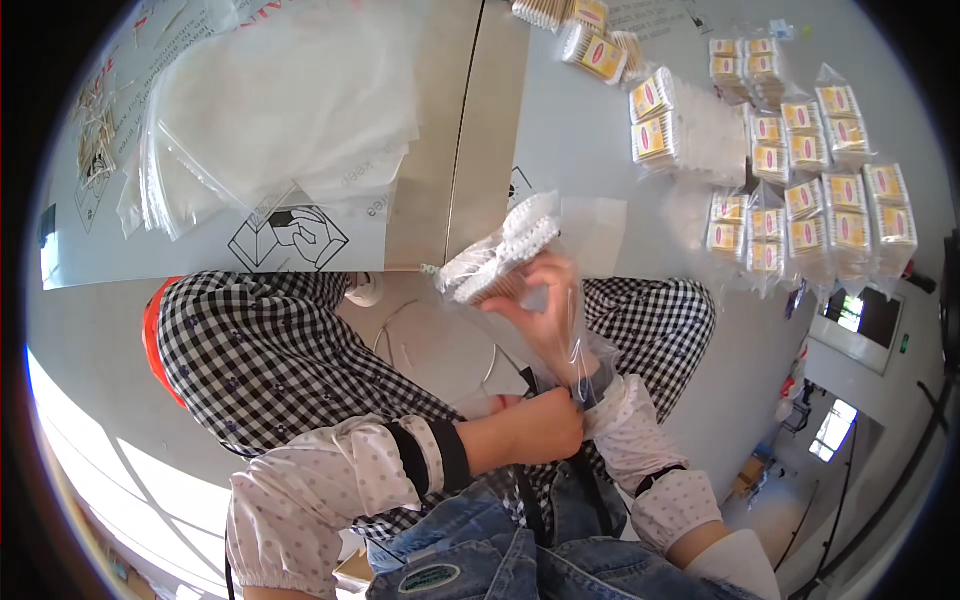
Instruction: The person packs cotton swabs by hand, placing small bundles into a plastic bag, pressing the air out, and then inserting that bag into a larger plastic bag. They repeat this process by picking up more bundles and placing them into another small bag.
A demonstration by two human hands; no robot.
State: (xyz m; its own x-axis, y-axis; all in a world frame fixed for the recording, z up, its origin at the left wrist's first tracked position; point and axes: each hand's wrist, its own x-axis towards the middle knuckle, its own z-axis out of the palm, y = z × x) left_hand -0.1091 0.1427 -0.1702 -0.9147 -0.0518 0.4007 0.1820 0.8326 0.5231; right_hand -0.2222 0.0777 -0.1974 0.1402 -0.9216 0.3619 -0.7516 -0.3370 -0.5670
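Observation:
Two bundles of cotton swabs [528, 232], white tips showing, are gripped by my right hand [545, 308] above my lap, close to the table's front edge. A clear plastic bag [578, 335] surrounds the swabs and that hand, reaching back to the wrist. My left hand [552, 424] is closed at the bag's mouth beside my right wrist; its fingertips are mostly hidden. To the far left, a stack of flat clear bags [280, 100] lies on the table.
Packed bags of swabs [805, 230] stand in rows at the right, beside a larger block of bundles [655, 115]. More bundles [592, 52] lie at the far middle. Loose swabs [97, 135] are scattered at the left. A gap [466, 120] runs between the table sections.

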